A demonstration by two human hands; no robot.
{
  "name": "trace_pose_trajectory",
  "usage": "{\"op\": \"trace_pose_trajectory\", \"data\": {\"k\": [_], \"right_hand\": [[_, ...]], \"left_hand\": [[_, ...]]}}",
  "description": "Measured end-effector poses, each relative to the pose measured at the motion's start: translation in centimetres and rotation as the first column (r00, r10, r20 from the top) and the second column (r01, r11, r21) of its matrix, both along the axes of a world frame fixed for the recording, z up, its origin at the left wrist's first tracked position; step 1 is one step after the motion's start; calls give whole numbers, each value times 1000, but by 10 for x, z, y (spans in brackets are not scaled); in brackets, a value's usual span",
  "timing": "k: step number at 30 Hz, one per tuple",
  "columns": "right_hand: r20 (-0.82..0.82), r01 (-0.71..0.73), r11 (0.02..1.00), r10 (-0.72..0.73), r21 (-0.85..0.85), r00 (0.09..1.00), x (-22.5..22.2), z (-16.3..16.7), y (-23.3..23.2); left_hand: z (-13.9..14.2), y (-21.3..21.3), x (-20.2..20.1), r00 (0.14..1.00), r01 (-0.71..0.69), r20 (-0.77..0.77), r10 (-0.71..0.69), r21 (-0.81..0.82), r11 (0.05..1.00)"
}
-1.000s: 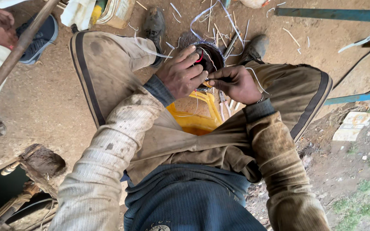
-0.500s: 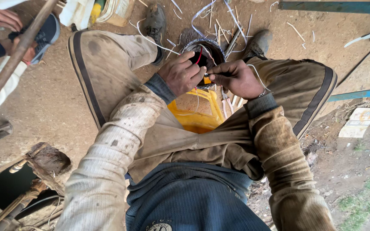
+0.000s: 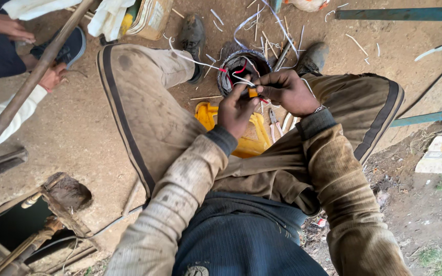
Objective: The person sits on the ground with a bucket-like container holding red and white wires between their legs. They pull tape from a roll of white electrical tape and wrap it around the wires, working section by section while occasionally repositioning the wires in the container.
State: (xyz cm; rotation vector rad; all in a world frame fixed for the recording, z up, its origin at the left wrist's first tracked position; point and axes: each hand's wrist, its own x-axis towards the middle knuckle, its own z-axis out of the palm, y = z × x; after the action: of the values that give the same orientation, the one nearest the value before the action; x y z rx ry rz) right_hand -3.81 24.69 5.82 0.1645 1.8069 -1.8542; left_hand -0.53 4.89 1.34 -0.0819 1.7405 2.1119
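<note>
Bare packed dirt ground (image 3: 78, 128) stretches all around me, dusty tan, turning to darker soil with a patch of grass at the lower right corner. I sit on a low yellow stool (image 3: 208, 115) with my knees spread wide, my dirty work trousers filling the middle of the view. A long wooden pole (image 3: 31, 84) slants across the upper left, and a dark hole (image 3: 21, 230) opens in the ground at the lower left, its depth lost in shadow. Blue metal bars (image 3: 400, 13) run along the top and right edges, cut off by the frame. Another person's hands (image 3: 52, 76) and shoe show at the upper left, the rest of that person out of view.

Between my boots sits a round motor housing (image 3: 244, 64) stuffed with red and white wires (image 3: 239, 69). White wire scraps (image 3: 356, 43) litter the dirt near it. My left hand (image 3: 236, 110) and right hand (image 3: 285, 92) meet just above the housing, fingers pressed close together, pinching a small orange piece (image 3: 252, 93). What exactly that piece is, I cannot tell; my fingers cover most of it.
</note>
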Motion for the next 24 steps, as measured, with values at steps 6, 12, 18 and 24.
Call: {"op": "trace_pose_trajectory", "data": {"k": [6, 12, 18, 24], "right_hand": [[-17, -17, 1000, 17, 0, 1000, 3, 2, -1], [-146, -29, 999, 25, -28, 989, 7, 4, -2], [-254, -11, 991, 44, 132, 966, 12, 11, -10], [-327, 28, 988, 23, 149, 945, 13, 11, -10]], "left_hand": [[-36, -8, -1, 1000, 10, 10, -9, -44, 999], [8, -32, 5, 977, 156, 169, -127, -171, 973], [90, -33, -18, 896, -5, -398, -197, -453, 892], [81, -36, -77, 556, 34, -752, -353, -404, 914]]}}
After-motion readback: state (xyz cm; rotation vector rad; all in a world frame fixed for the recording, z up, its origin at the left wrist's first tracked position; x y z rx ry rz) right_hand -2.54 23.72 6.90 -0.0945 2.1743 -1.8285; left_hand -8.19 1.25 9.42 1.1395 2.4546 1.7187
